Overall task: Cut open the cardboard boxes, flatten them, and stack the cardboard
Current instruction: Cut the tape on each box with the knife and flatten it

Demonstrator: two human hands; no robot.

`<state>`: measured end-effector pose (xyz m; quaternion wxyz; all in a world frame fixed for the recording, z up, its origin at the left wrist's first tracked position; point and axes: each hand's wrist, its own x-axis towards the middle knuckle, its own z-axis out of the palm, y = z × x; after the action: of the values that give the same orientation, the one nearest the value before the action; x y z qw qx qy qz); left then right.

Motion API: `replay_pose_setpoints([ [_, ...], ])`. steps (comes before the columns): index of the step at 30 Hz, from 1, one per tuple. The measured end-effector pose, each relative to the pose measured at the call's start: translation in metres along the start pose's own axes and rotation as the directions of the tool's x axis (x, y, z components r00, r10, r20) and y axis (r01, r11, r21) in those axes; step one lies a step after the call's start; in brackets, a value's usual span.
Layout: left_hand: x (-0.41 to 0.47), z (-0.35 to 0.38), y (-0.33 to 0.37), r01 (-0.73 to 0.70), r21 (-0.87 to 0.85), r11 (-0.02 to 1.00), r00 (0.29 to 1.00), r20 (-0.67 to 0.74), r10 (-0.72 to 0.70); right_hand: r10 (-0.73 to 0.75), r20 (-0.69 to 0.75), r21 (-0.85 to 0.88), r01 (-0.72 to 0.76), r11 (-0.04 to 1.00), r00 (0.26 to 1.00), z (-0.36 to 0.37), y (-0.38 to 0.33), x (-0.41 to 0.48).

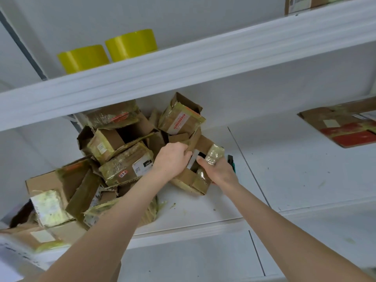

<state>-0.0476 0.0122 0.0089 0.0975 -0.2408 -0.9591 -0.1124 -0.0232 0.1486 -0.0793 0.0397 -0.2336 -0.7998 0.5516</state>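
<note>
Likely light and tape-slippery, the box (191, 180) is gripped at its flaps by left hand (173, 157) and right hand (217, 169).

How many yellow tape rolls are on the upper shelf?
2. The left roll sits on the upper shelf; the right roll stands just beside it. Others may hide behind the shelf lip.

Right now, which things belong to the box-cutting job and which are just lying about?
Job: box gripped by left hand and right hand; box pile; knife; flattened cardboard.
Lying about: yellow tape rolls; top-shelf box.
</note>
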Motion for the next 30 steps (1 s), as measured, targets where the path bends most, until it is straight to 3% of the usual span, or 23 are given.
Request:
replay_pose_setpoints([
  [3, -0.003, 0.004, 0.008, -0.031, -0.04, 0.999, 0.999, -0.03, 0.03, -0.043, -0.051, -0.041, 0.041, 0.998, 0.998, -0.011, -0.005, 0.001],
  [5, -0.004, 0.003, 0.008, -0.003, -0.061, 0.998, 0.999, -0.046, 0.0, -0.046, 0.023, 0.151, 0.042, 0.988, 0.999, -0.017, -0.005, 0.002],
  [7, -0.003, 0.002, 0.003, 0.019, -0.05, 0.999, 0.997, -0.067, -0.022, -0.003, 0.135, 0.371, -0.047, 0.927, 0.991, -0.023, -0.004, 0.0],
  [12, -0.003, -0.001, 0.004, 0.002, -0.042, 0.999, 0.998, -0.056, -0.004, 0.004, 0.201, 0.542, -0.115, 0.833, 0.979, -0.033, 0.009, -0.004],
  [17, -0.012, 0.005, 0.013, -0.108, 0.058, 0.992, 0.992, -0.061, 0.111, 0.023, 0.022, 0.374, -0.03, 0.927, 0.999, -0.03, 0.003, -0.009],
  [20, -0.019, 0.011, 0.02, -0.151, 0.22, 0.964, 0.981, -0.09, 0.174, -0.064, -0.215, 0.112, 0.09, 0.99, 0.975, -0.034, -0.004, -0.008],
  [22, -0.022, 0.014, 0.02, -0.156, 0.306, 0.939, 0.979, -0.08, 0.189, -0.084, -0.314, -0.017, 0.082, 0.996, 0.946, -0.041, -0.005, -0.006],
  [25, -0.026, 0.016, 0.016, -0.157, 0.279, 0.947, 0.982, -0.055, 0.18, -0.165, -0.238, -0.133, 0.137, 0.982, 0.957, -0.048, -0.005, -0.006],
  [30, -0.025, 0.016, 0.013, -0.128, 0.221, 0.967, 0.987, -0.069, 0.147, -0.217, -0.221, -0.124, 0.193, 0.973, 0.951, -0.048, -0.001, -0.005],
])
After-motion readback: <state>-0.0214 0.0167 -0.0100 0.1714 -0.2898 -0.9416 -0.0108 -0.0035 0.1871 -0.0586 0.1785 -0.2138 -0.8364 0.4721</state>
